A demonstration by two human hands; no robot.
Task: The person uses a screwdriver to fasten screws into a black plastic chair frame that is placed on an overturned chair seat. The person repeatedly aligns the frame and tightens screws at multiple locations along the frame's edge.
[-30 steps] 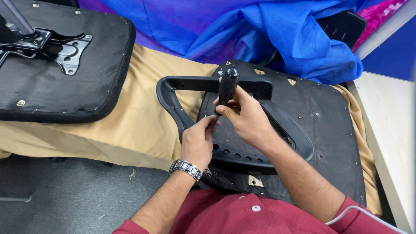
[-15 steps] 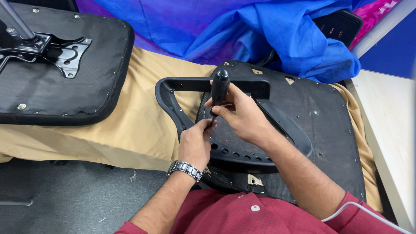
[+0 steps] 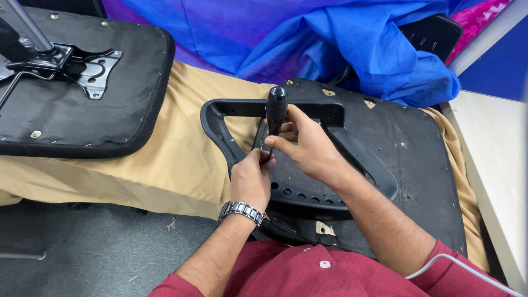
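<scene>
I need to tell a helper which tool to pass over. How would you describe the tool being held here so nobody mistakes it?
Start at the upturned black seat pan lying on the tan cloth, nearer the person than the blue sheet. A black plastic armrest frame lies on it, and above that the right hand grips a screwdriver upright. Its thick, round-topped black handle sets it apart from the flat parts around it.

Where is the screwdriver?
In the head view, the screwdriver stands mid-frame, gripped by the right hand over the black armrest, left hand just below.
</scene>
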